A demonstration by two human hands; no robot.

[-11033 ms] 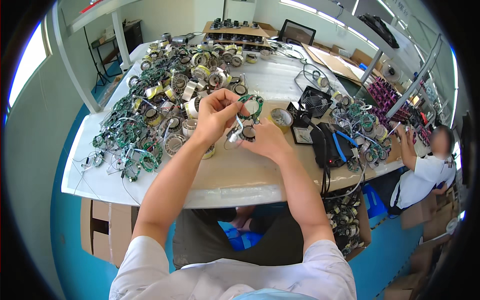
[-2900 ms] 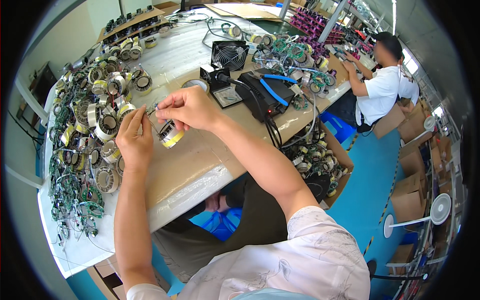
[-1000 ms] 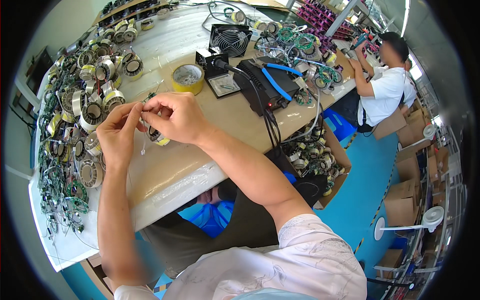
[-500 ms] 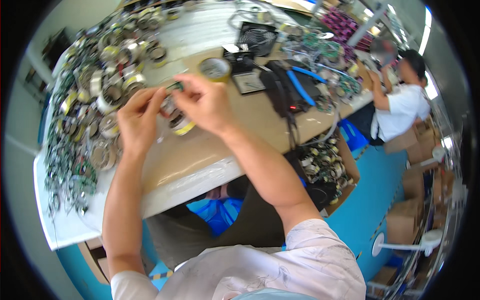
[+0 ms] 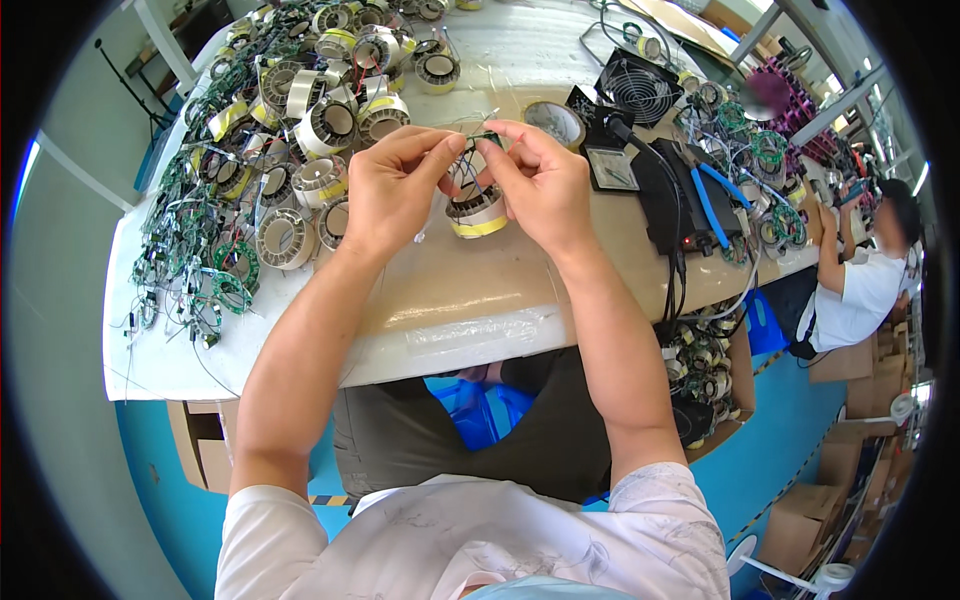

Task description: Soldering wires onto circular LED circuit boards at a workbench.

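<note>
Above the table's middle, my left hand (image 5: 400, 190) is closed in a pinch at the thin wires beside the board. My right hand (image 5: 545, 190) grips a small green circuit board (image 5: 488, 137) between thumb and fingers, a little to the right. Just below and between the hands stands a ring-shaped motor stator (image 5: 478, 222) with a yellow band. Several thin wires, some dark, rise from it toward my fingertips. The fingers partly hide the board and the wire ends.
Left, a large heap of stators (image 5: 328, 127) and green ring boards (image 5: 236, 264). Behind my right hand, a tape roll (image 5: 556, 122). To the right stand a black fan (image 5: 640, 92), a black box (image 5: 668, 205) and blue-handled pliers (image 5: 708, 210). A carton (image 5: 742, 375) of stators stands below; a co-worker (image 5: 860, 290) sits far right.
The view has swung, so the table and both hands sit further right in it and look sharper. My hands are still close together at the board and wires.
</note>
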